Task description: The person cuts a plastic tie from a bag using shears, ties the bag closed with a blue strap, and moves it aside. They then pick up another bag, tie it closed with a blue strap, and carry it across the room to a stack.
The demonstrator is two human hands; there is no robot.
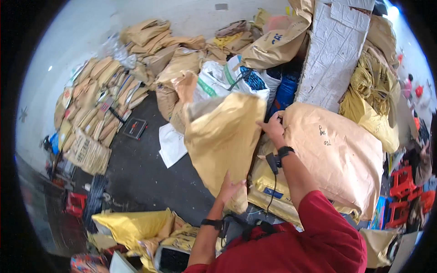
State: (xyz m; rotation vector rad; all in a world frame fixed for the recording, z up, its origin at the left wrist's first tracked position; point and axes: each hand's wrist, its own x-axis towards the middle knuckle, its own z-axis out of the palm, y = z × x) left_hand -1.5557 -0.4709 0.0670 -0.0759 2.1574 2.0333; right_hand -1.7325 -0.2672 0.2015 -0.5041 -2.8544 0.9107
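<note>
A large tan paper sack stands tilted in front of me, its wide top end opening toward the far left. My right hand pinches its right edge near the top. Against the narrow lower part lies my left hand, thumb and fingers spread apart on the paper. Beside my right forearm sits a bulky, full brown paper sack with handwritten marks. It rests on yellow sacks. Both wrists wear dark straps, and a small black device with a cable hangs at the right one.
Bundles of folded sacks lie along the left wall. White woven bags and a tall white panel stand behind. A black flat scale-like device and a white sheet lie on the dark floor. Red stools are at right.
</note>
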